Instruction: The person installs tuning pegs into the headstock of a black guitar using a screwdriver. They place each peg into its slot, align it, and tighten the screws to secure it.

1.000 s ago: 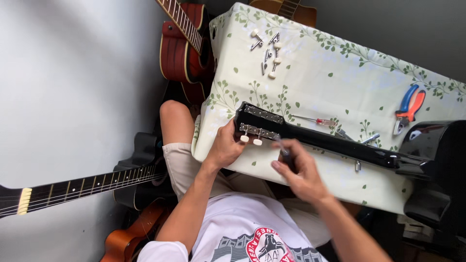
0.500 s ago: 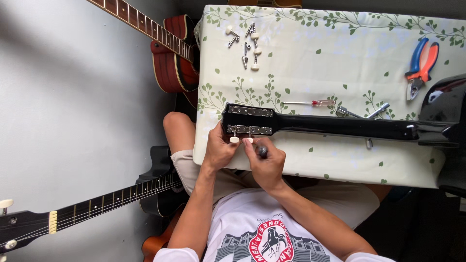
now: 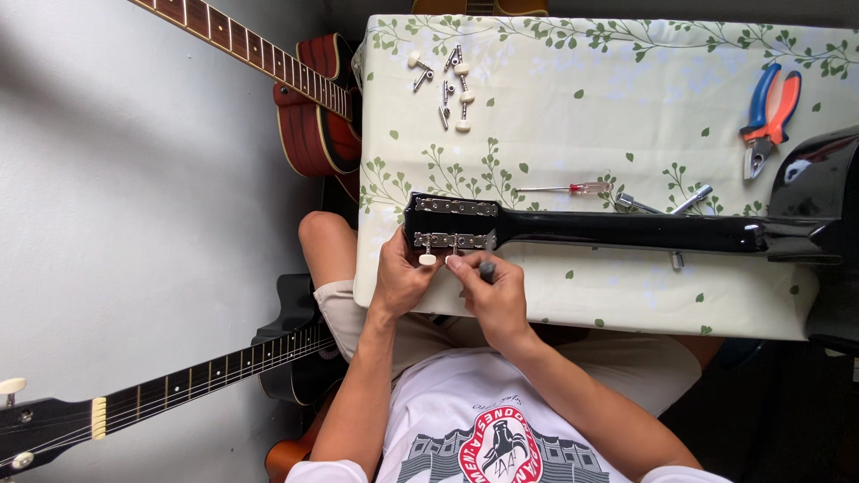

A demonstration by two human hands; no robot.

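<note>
A black guitar lies back-up across the table, its headstock (image 3: 452,222) at the near left and its neck (image 3: 626,231) running right to the body (image 3: 819,183). My left hand (image 3: 400,279) pinches a white tuning peg knob (image 3: 428,259) on the headstock's near edge. Beside it, my right hand (image 3: 489,291) is closed around a small dark-handled tool (image 3: 487,267), fingertips touching the tuner plate. What the tool's tip does is hidden by my fingers.
The table wears a leaf-patterned cloth (image 3: 626,107). Loose tuning pegs (image 3: 452,85) lie at its far left, a red-handled screwdriver (image 3: 573,189) and metal parts (image 3: 662,204) beyond the neck, pliers (image 3: 768,114) at the right. Other guitars (image 3: 309,107) (image 3: 134,402) stand on the floor to the left.
My right hand has moved left along the neck to the headstock and now works beside the left hand. The camera has shifted so the table sits squarer in view.
</note>
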